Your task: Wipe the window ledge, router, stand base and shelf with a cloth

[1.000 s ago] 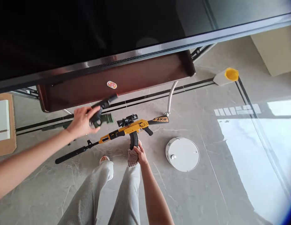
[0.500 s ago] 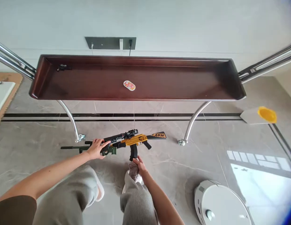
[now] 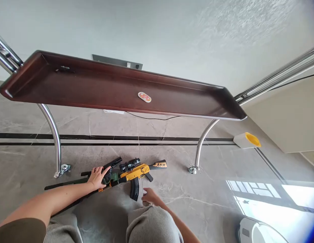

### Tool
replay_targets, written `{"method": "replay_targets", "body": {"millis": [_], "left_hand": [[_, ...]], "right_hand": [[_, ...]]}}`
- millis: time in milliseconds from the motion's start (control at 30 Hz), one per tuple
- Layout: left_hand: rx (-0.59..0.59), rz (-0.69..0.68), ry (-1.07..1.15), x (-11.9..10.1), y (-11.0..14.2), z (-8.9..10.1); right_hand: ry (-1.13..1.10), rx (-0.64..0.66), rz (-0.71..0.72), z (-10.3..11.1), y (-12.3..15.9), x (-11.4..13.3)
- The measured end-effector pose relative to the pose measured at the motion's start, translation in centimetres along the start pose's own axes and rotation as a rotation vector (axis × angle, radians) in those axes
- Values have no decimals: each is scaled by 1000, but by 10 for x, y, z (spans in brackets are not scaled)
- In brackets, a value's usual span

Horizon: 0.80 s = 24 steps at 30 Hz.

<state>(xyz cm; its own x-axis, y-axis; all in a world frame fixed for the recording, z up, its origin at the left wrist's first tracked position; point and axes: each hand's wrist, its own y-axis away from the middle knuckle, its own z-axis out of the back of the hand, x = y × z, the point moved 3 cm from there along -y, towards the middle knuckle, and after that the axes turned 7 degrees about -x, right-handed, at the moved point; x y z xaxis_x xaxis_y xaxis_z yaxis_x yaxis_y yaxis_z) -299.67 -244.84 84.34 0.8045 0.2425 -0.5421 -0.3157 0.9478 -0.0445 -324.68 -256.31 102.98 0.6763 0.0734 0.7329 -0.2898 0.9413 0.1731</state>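
Note:
A yellow-and-black toy rifle marked AKM lies low over the floor, its curved black magazine pointing toward me. My left hand is wrapped over a dark green toy rifle beside its front end. Under and beyond those fingers sits a black gun-shaped piece, its lower part hidden by the hand. Just right of the magazine is my right hand, apart from it. Its index finger points left and nothing shows between the fingers.
A dark red-brown shelf on curved metal legs spans the space above the guns, with a small oval tin on it. A grey-and-yellow object and a white round robot vacuum are on the floor at right.
My right hand has come off the magazine. The guns have come lower and spread apart, so the black piece and yellow rifle's barrel show separately. The view has tilted.

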Motion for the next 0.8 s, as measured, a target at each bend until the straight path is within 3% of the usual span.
{"method": "replay_targets", "body": {"millis": [67,133,200,233,300,367,433,500,533,567,600,667,800], "left_hand": [[44,13,23,-3,-3,-2],[96,9,53,-7,-2,6],[197,-45,128,-13,4,33],[253,-94,197,-16,9,57],[351,-241,405,-19,24,128],[251,-302,642,-6,38,224],[79,-319,831,23,46,326],[-333,-280,899,65,45,418],[-561,-194,856,88,42,454],[-744,-85,735,109,37,481],[-855,6,594,127,30,500],[-910,108,362,149,13,516],[-876,35,229,162,-16,513]], "right_hand": [[109,34,12,25,-6,53],[211,114,99,48,-4,124],[351,220,310,63,11,209],[392,220,421,67,21,253],[446,158,586,71,42,336],[537,25,717,65,56,407],[685,-136,819,52,59,460],[851,-287,847,34,50,495],[927,-345,831,25,43,507],[994,-382,800,16,35,514],[1052,-401,762,8,26,519],[1137,-403,712,-4,12,523],[1205,-404,659,-15,-6,522]]}}
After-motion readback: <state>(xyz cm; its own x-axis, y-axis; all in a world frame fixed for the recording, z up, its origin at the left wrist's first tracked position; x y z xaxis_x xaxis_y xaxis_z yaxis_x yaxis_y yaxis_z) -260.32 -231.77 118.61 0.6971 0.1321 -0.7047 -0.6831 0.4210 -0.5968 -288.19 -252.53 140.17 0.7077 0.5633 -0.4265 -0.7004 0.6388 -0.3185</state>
